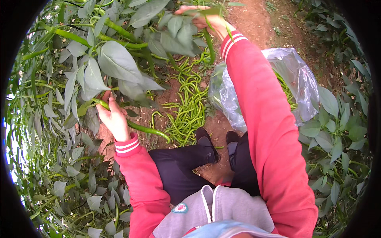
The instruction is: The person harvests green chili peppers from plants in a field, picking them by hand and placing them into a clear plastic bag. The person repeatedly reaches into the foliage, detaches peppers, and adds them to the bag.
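My left hand is closed around a long green chili pepper, at the lower side of a leafy pepper plant. The pepper's curved tip sticks out to the right of the hand. At the top of the view my right hand reaches into the plant's upper leaves. Motion blur and a leaf across it hide what its fingers do. Just below that hand hangs another green pepper. More long peppers hang on the plant at the upper left.
A heap of picked green peppers lies on the reddish soil between the rows. Beside it, partly behind my right sleeve, stands a clear plastic bag with peppers inside. Another row of plants lines the right side. My shoes are close to the heap.
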{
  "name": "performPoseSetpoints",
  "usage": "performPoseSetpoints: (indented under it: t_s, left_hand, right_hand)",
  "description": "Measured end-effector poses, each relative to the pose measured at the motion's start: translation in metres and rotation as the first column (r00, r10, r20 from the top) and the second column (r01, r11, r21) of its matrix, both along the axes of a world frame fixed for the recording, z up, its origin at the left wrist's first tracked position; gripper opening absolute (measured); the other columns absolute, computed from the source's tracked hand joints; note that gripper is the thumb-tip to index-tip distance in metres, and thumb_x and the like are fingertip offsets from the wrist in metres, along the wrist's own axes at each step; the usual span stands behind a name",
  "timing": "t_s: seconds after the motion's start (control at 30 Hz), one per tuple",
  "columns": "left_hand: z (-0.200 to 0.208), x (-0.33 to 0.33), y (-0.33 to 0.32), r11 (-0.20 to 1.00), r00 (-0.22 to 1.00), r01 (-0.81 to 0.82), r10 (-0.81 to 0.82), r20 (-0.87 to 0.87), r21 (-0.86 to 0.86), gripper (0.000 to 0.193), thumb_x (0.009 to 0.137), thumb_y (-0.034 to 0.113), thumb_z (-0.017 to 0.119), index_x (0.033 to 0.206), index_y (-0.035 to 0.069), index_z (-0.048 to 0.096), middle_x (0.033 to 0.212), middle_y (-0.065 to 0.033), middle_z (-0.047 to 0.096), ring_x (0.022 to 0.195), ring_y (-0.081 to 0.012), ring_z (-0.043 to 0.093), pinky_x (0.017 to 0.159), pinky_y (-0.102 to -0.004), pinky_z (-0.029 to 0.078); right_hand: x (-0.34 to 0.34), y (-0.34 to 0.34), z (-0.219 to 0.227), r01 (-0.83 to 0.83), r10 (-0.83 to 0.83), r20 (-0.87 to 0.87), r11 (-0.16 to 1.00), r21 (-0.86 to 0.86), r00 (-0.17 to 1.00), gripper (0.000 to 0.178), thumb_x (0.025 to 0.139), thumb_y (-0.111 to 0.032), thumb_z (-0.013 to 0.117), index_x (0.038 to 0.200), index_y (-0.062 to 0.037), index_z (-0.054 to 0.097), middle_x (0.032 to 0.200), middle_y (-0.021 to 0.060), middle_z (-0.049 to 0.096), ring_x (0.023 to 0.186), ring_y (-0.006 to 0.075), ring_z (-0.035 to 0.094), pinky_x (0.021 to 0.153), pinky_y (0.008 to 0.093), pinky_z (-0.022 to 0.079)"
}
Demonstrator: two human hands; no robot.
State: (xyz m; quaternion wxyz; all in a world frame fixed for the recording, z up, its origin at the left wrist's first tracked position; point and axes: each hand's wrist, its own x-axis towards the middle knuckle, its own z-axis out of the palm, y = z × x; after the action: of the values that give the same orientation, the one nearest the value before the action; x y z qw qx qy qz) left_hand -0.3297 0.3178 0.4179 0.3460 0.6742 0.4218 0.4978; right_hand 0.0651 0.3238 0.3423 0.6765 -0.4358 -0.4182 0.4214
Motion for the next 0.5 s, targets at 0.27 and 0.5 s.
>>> performPoseSetpoints:
  t_s: [0.27, 0.5]
  left_hand:
    - [0.002, 0.006, 0.0, 1.0, 1.0, 0.01, -0.009, -0.019, 0.018, 0.023, 0.097, 0.005, 0.048, 0.119, -0.002, 0.048, 0.104, -0.0111, 0.061, 0.045, -0.0071, 0.042, 0.039, -0.0215, 0.039]
    - [-0.002, -0.003, 0.007, 1.0, 0.997, -0.02, 0.019, -0.081, -0.016, 0.026, 0.098, 0.004, 0.048, 0.122, -0.002, 0.046, 0.114, -0.0113, 0.062, 0.045, -0.0072, 0.045, 0.039, -0.0213, 0.04]
  right_hand:
    - [-0.066, 0.02, -0.025, -0.045, 0.159, 0.398, 0.959, -0.28, 0.903, 0.045, 0.092, -0.013, 0.061, 0.136, -0.008, 0.054, 0.111, 0.0075, 0.068, 0.103, 0.0143, 0.06, 0.088, 0.0308, 0.049]
    - [-0.082, 0.004, -0.033, -0.072, 0.026, 0.633, 0.996, 0.048, 0.774, 0.042, 0.098, -0.033, 0.053, 0.13, -0.0067, 0.054, 0.121, 0.0143, 0.064, 0.111, 0.0245, 0.058, 0.097, 0.0345, 0.043]
